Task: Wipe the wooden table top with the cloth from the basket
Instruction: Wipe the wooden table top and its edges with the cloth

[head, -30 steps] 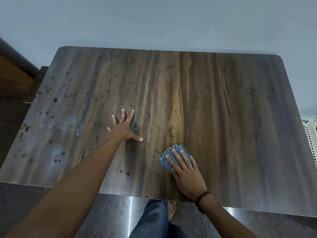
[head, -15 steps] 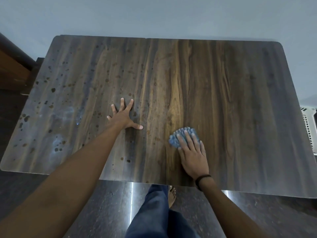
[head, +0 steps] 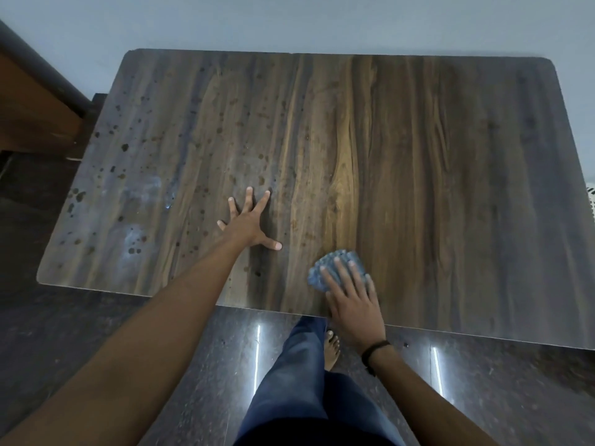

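The dark wooden table top fills the view, with many dark spots and pale smears on its left half. A blue knobbly cloth lies near the table's front edge, a little right of the middle. My right hand presses flat on the cloth, fingers spread over it, so most of the cloth is hidden. My left hand rests flat on the wood with fingers apart, to the left of the cloth and holding nothing.
A white basket shows only as a sliver at the right edge. Brown wooden furniture stands at the left beside the table. Below the front edge are the shiny dark floor, a blue trouser leg and a bare foot.
My right hand has slid the cloth back toward the front edge after a push away from me. The left hand has stayed planted on the wood. The view has shifted.
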The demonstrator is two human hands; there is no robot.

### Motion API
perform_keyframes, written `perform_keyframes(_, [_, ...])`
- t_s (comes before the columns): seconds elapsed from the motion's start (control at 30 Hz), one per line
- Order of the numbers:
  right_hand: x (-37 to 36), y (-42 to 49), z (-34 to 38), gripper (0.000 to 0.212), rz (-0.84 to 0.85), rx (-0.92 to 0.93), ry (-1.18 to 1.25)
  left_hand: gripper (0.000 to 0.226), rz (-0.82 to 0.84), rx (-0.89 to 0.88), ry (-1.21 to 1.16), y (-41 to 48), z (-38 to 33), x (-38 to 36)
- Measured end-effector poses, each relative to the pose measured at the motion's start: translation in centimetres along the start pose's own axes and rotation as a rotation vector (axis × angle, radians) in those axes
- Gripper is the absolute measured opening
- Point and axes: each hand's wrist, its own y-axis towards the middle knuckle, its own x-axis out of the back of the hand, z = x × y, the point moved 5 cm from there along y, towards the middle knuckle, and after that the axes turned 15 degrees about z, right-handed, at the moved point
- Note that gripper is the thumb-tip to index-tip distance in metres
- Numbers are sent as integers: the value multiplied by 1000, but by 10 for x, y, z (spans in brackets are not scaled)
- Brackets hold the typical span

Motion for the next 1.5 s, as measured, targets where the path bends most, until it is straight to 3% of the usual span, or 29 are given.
perform_keyframes(0.1, [3, -3, -5, 56, 46, 256, -115, 142, -14, 3, -10, -1, 0, 0])
perform_keyframes(0.13, [10, 7, -13, 56, 36, 210, -89, 142, -16, 5, -13, -1, 0, 0])
perform_keyframes(0.23, [20, 27, -20, 56, -9, -161, 117, 142, -6, 0, -12, -1, -1, 1])
perform_keyframes(0.27, [16, 24, -10, 56, -23, -182, 109, 142, -7, 0, -14, 0, 0, 0])
perform_keyframes(0.4, [-8, -13, 14, 56, 51, 272, -115, 141, -15, 8, -4, 0, 3, 1])
perform_keyframes(0.43, [-4, -12, 7, 55, 49, 310, -151, 141, -13, 2, -4, 0, 2, 0])
perform_keyframes(0.47, [1, -5, -2, 54, 50, 256, -136, 141, -14, -2, -3, 1, 1, 0])
perform_keyframes(0.57, [14, 13, -14, 55, -10, -160, 103, 142, -20, 10, -2, 1, 3, -1])
perform_keyframes(0.6, [9, 9, -2, 56, -18, -173, 91, 142, -26, 11, -2, 1, 4, -1])
perform_keyframes(0.7, [-14, -17, 32, 55, 52, 161, -61, 142, -26, -1, -1, 1, 2, 0])
perform_keyframes(0.77, [-5, -6, 20, 55, 77, 242, -88, 141, -29, -4, -3, 0, 2, 1])
perform_keyframes(0.93, [31, 70, -1, 53, 13, -149, 147, 142, -27, -10, -2, 0, 3, 0])
perform_keyframes(0.97, [30, 70, 6, 54, 8, -159, 147, 142, -23, -11, -1, -1, 3, 0])
perform_keyframes(1.1, [9, 28, 35, 54, 117, 228, -73, 142, -17, -19, -16, 0, 4, -1])
perform_keyframes(1.17, [19, 42, 17, 54, 129, 289, -105, 142, -14, -25, -12, 1, 4, -1])
perform_keyframes(1.3, [54, 114, -15, 53, 82, -87, 96, 139, -5, -50, 10, 1, 2, 7])
perform_keyframes(1.37, [51, 115, -2, 55, 53, -153, 113, 139, -21, -33, 18, 0, 0, 20])
perform_keyframes(1.5, [27, 70, 26, 55, 154, 284, -96, 139, -9, 10, 20, 11, 2, 49])
